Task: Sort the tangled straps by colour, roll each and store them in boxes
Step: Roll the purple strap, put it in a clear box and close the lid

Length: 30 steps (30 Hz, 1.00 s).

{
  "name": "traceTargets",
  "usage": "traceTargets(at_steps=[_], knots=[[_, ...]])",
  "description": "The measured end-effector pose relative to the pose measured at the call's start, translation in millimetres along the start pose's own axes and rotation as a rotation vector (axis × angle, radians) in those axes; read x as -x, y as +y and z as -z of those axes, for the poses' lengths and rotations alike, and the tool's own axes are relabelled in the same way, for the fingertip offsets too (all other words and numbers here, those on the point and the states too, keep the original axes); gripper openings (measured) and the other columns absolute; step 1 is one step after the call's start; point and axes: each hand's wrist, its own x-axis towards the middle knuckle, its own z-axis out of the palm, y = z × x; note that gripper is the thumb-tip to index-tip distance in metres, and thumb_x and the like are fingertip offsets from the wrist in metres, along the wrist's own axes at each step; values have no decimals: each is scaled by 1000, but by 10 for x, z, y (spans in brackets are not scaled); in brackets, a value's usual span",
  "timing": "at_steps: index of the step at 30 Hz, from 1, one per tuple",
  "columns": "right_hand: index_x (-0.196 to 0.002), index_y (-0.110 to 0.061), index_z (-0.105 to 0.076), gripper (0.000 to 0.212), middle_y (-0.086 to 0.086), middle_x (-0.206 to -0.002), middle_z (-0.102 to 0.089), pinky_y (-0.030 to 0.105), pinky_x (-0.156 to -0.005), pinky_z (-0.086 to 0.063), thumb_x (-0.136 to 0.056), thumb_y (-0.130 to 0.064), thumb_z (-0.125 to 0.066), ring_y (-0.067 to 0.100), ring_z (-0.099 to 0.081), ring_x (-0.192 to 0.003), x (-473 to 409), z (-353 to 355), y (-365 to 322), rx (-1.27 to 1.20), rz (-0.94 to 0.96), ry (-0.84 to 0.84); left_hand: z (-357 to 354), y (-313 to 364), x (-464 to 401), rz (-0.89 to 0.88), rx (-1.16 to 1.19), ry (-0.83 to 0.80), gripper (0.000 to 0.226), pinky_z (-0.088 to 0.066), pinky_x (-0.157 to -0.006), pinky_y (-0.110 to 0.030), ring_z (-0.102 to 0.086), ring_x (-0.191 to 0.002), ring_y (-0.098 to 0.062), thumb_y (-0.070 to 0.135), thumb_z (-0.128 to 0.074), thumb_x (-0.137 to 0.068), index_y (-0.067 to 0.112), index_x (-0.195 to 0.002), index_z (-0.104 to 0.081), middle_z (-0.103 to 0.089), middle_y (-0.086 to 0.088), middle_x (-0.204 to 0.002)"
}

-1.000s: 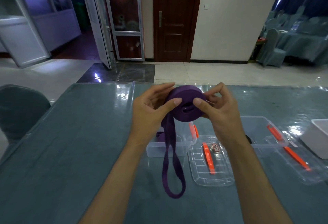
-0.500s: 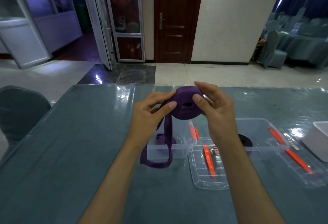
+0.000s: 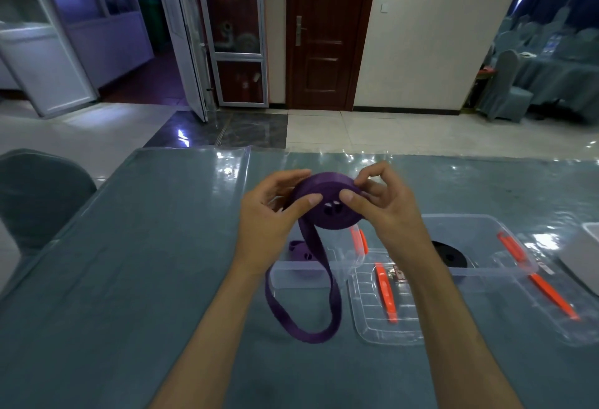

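Both hands are clamped on the purple roll (image 3: 327, 206), held up over the table (image 3: 129, 262) in front of the boxes: the left hand (image 3: 275, 214) has its thumb on the near face and its fingers behind the rim, while the right hand (image 3: 382, 204) pinches the right edge, thumb on the face and fingertips on top. The step in hand looks like winding the last of the strap onto the roll. To do it well, the left hand should keep the tail (image 3: 311, 298) flat and lightly taut as it feeds in, and the right should turn the roll without loosening its pinch, so the coils stay square and do not telescope. The roll's flat face is towards the camera, tipped a little downward, so its axis runs roughly from the person outward; the rim is uppermost at the far side. The unwound tail leaves the lower left of the roll and hangs as a long loop, its length running down towards the person, the bottom apparently on or just over the table, though I cannot tell which. Behind the loop stands the left box (image 3: 311, 275) with another purple roll (image 3: 301, 253) inside; a lid (image 3: 385, 314) lies to its right, and the right box (image 3: 486, 246) holds a black roll (image 3: 449, 254).
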Motion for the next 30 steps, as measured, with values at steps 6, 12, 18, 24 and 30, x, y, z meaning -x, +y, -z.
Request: traceTargets(at_steps=[6,12,18,24,30], knots=[[-122,-19,-69,35,8,-111,-78,39,-84,-65,-87,-14,-74,26,-76,-103,17,-20,38,-71,18,63,85,-67,-53,83,43,-116,38,-59,-95,-29,-72,-112,-20,20,-77,-88,31,-125,-72,-77,0,-117],[-100,-12,-62,27,13,-102,-79,44,-81,-64,-80,-13,-80,31,-77,-93,-4,35,132,-46,-58,30,77,-81,-81,71,40,-131,50,-58,-90,-23,-74,-109,-16,8,-81,-87,24,-133,-68,-78,3,-116],[-118,-17,-67,35,8,-109,-79,48,-89,-63,-84,-16,-78,27,-76,-102,-23,-52,176,-13,9,74,121,-118,-181,133,-18,-148,31,-57,-88,-22,-74,-101,-9,15,-83,-85,26,-113,-75,-79,9,-105],[-132,-24,-64,45,6,-111,-78,38,-84,-65,-89,-16,-75,25,-77,-102,-100,16,173,143,13,-147,240,-160,-184,119,-72,-189,33,-59,-97,-34,-75,-103,-13,16,-85,-84,29,-112,-77,-80,8,-107],[-122,-22,-75,34,-7,-109,-80,25,-80,-63,-90,-13,-78,12,-78,-98,-136,-143,268,224,88,-33,352,-457,49,112,-129,-33,63,-43,-111,-29,-60,-128,-1,42,-85,-84,36,-141,-59,-68,17,-132]])
